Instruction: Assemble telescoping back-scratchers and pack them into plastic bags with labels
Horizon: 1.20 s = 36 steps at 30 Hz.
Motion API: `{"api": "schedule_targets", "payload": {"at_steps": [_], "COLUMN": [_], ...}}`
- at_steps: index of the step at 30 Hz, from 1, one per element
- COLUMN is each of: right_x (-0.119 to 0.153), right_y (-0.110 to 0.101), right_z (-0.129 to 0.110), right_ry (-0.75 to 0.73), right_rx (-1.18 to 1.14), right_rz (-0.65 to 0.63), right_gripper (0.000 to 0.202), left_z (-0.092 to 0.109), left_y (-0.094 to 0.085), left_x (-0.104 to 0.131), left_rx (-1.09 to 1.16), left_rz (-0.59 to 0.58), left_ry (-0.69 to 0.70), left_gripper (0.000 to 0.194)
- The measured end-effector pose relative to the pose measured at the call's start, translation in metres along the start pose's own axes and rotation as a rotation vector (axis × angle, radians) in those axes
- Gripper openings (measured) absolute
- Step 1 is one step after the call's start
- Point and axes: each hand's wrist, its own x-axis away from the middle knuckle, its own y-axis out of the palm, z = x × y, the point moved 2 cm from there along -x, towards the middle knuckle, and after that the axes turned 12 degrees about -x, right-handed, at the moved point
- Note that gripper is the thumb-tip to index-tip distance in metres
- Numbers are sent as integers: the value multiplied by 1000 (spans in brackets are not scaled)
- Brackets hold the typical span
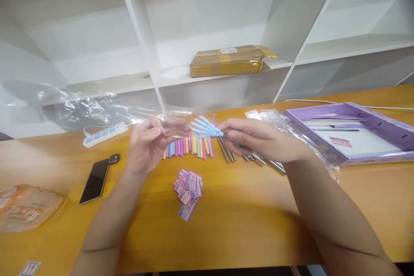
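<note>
My right hand [255, 138] pinches a small light-blue hand-shaped piece [207, 128] with spread thin fingers, by its narrow end. It points left, toward my left hand [147, 140], whose thumb and fingers are closed on a clear plastic bag [93, 105]. The bag trails off to the left above the table. Under and behind my hands lies a row of pastel sticks [181, 146] in pink, blue, yellow and purple. Several metal tubes [228, 151] rest below my right hand, partly hidden by it. Nearer to me is a loose pile of small printed cards [189, 189].
At the right stands an open purple box [346, 159] beside crumpled clear plastic [271, 120]. A phone [95, 181], a small black object [114, 158], a power strip [105, 134] and an orange-printed package [29, 208] lie left. A taped carton [228, 61] sits on the shelf behind.
</note>
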Motion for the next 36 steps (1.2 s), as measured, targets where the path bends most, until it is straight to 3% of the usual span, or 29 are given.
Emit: {"api": "schedule_targets", "payload": {"at_steps": [9,15,23,36], "right_x": [-4,-7,-11,-14], "right_y": [1,4,3,9], "right_z": [7,9,19,27], "right_ry": [24,100,89,68], "right_rx": [32,44,88,73], "right_rz": [-30,18,105,122], "right_gripper": [34,30,50,64], "left_z": [-3,-7,-15,-33], "left_y": [5,8,11,15], "left_x": [0,0,1,4], "left_rx": [-15,-15,-143,-227], "left_rz": [-88,-150,-76,-234], "left_ry": [-68,-88,-102,-171], "left_gripper": [29,28,37,37]}}
